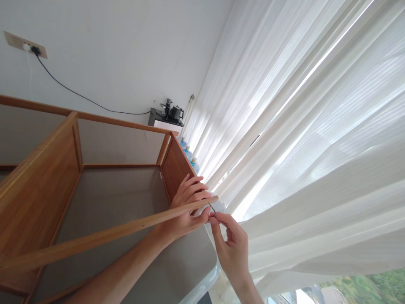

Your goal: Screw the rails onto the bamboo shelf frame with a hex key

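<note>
**While the left hand braces a wooden rail, the right hand pinches a hex key**

Where the rail ends, just below and right of the frame's center, both hands meet at the hex key.

Grip, right hand: thumb and index finger are closed on the hex key. The key sits at the fingertips, on the side of the hand toward the upper left of the frame. Its exposed part extends beyond the pinch toward the underside of the rail end.

Orientation, hex key: from the pinch, the visible shank slants toward the upper left, its far tip at or very near the rail. A bend shows close to the fingertips. Because the fingers cover part of the tool, the full long axis cannot be determined.

Grip, left hand: fingers extend above the rail and the thumb lies below it, its tip next to the key. It cannot be determined whether this hand is closed around the rail.

Orientation, rail: the long axis rises from the lower left edge of the frame to the hands, crossing in front of the left forearm.

Surroundings: a wooden side panel stands behind the left hand; a white curtain fills the right side.
</note>
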Demonstrator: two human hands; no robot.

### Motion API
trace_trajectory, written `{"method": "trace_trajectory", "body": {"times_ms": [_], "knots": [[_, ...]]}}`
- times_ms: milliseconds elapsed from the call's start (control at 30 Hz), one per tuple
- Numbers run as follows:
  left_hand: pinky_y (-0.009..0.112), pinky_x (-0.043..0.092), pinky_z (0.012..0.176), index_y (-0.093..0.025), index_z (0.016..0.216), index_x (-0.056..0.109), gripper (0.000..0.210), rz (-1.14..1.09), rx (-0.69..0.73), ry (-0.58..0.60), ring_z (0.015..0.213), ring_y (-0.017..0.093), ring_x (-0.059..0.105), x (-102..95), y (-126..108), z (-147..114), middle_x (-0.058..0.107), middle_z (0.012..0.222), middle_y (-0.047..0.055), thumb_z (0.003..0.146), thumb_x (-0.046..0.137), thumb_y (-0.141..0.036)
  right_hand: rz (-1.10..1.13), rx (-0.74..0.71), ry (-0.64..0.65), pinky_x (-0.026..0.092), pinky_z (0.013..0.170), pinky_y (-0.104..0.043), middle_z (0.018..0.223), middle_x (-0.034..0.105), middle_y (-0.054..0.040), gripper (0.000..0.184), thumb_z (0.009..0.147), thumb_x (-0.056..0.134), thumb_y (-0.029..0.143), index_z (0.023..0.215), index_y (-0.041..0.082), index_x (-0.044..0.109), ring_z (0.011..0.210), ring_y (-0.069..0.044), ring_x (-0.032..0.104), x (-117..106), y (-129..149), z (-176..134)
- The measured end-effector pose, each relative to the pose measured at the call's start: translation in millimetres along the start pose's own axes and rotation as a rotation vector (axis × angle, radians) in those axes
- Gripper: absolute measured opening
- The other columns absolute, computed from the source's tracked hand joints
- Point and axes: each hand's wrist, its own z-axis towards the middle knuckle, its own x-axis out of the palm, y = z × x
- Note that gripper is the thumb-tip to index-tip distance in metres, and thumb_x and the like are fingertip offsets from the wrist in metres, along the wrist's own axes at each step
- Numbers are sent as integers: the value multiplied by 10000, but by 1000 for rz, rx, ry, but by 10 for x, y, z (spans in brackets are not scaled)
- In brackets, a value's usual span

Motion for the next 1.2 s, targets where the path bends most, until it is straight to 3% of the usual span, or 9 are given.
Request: {"method": "trace_trajectory", "body": {"times_ms": [133, 267, 500, 667, 767, 867, 967, 1067, 1200], "knots": [[614, 361, 1195, -249, 1170, 593, 393, 8, 1, -4, 1302, 294, 564, 4, -5, 9, 683, 1109, 50, 801, 653, -128, -68, -156, -55, 588, 708, -255, 899, 745, -45, 116, 962, 614, 161, 1012, 209, 706, 789, -163, 716, -40, 33, 29], [611, 366, 1192, -264, 1194, 583, 416, 14, 9, -12, 1315, 299, 557, 1, -9, 17, 684, 1119, 52, 806, 652, -128, -173, -327, -78, 596, 743, -274, 970, 749, -50, 267, 945, 603, 71, 1122, 237, 713, 846, -169, 717, -94, 11, 84], [610, 366, 1193, -268, 1184, 589, 404, 19, -5, -4, 1315, 289, 560, 7, 7, -7, 689, 1117, 45, 808, 644, -132, -278, -439, 9, 585, 761, -320, 1042, 738, -63, 408, 934, 591, 6, 1244, 258, 675, 896, -182, 700, -191, -84, 148], [620, 361, 1193, -264, 1183, 585, 401, 14, -7, -5, 1320, 295, 553, 8, 1, -6, 684, 1126, 50, 811, 649, -128, -390, -625, 91, 563, 852, -388, 1171, 730, -100, 598, 908, 566, -58, 1428, 235, 555, 1088, -229, 691, -348, -116, 262], [624, 358, 1194, -260, 1188, 576, 416, 11, -5, -11, 1315, 294, 555, 9, -11, -2, 682, 1124, 50, 805, 653, -117, -396, -655, 123, 564, 856, -395, 1180, 734, -102, 598, 913, 556, -48, 1438, 238, 547, 1102, -238, 695, -383, -105, 298], [629, 355, 1195, -264, 1192, 571, 421, 11, -9, -12, 1320, 296, 550, 9, -16, -4, 679, 1124, 48, 804, 648, -119, -255, -506, 86, 587, 747, -325, 1025, 760, -60, 392, 946, 578, 32, 1252, 260, 669, 895, -190, 724, -313, -29, 266], [631, 358, 1193, -264, 1192, 573, 418, 1, -7, -8, 1329, 299, 543, 2, -12, -7, 677, 1132, 51, 804, 638, -121, -85, -173, 104, 595, 671, -271, 879, 751, -36, 135, 976, 610, 177, 1003, 234, 729, 751, -162, 710, -200, 82, 205], [629, 359, 1193, -262, 1185, 581, 414, -3, -6, 0, 1326, 299, 545, -6, -5, -6, 678, 1133, 55, 801, 632, -114, 125, 98, 162, 619, 696, -273, 846, 757, -43, 141, 972, 640, 311, 958, 212, 738, 760, -178, 733, -124, 151, 170], [626, 367, 1191, -261, 1188, 584, 428, -5, 2, -5, 1320, 298, 550, -7, 0, 0, 679, 1125, 54, 794, 637, -102, 335, 235, 177, 633, 667, -276, 825, 766, -58, 204, 939, 683, 384, 947, 186, 732, 727, -189, 742, -99, 157, 164]]}}
